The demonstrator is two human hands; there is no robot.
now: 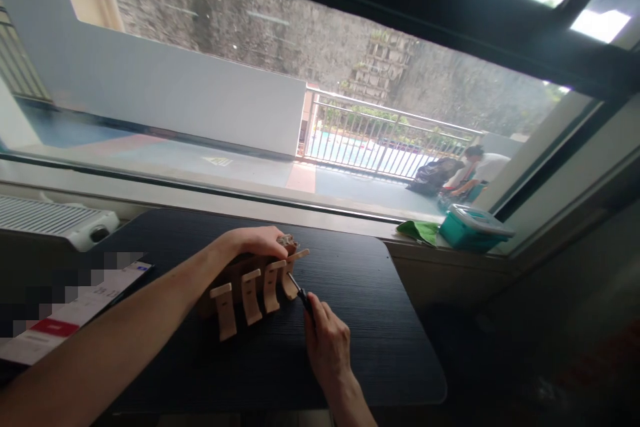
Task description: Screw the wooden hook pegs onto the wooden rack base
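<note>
A brown wooden hook rack rests on the dark table, with several pale curved wooden hooks along its near side. My left hand reaches over the rack and grips its far right end, thumb toward me. In my closed right hand is a screwdriver with a dark handle. Its thin metal shaft points up and left to the rightmost hook; whether the tip sits in a screw is too small to tell. My left hand and the hooks hide part of the board.
Left of my forearm lies a partly blurred printed sheet or screen. A white slatted unit stands beyond it. On the window sill are a green cloth and a teal lidded box. Outside the glass, a person bends down.
</note>
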